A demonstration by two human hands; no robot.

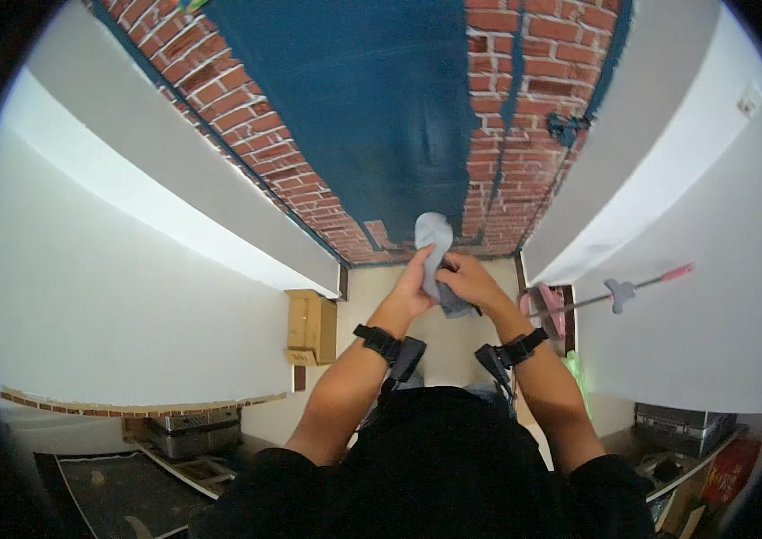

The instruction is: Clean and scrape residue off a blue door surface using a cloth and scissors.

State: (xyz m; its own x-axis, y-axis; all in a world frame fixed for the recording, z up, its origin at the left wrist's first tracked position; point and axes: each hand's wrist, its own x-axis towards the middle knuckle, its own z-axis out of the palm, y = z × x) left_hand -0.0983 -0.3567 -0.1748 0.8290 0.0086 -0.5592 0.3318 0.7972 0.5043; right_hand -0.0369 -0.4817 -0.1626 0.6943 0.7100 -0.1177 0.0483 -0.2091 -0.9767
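Both hands are close together in front of me, above the pale floor. My left hand (414, 286) is closed on a light grey item (433, 232), flat and rounded at its top end, which looks like a slipper or a cloth; its exact kind is not plain. At the lower part of it, my right hand (467, 277) grips a darker grey cloth-like piece (453, 302). Whether the light and dark pieces are joined cannot be told. Black straps with small dark devices sit around both wrists.
Ahead stands a wall with brick pattern and blue paint (381, 121). An open cardboard box (312, 327) rests on the floor at left. At right are a pink dustpan (550, 310), a rod with a pink handle (677, 272) and a green plastic bag (577, 381).
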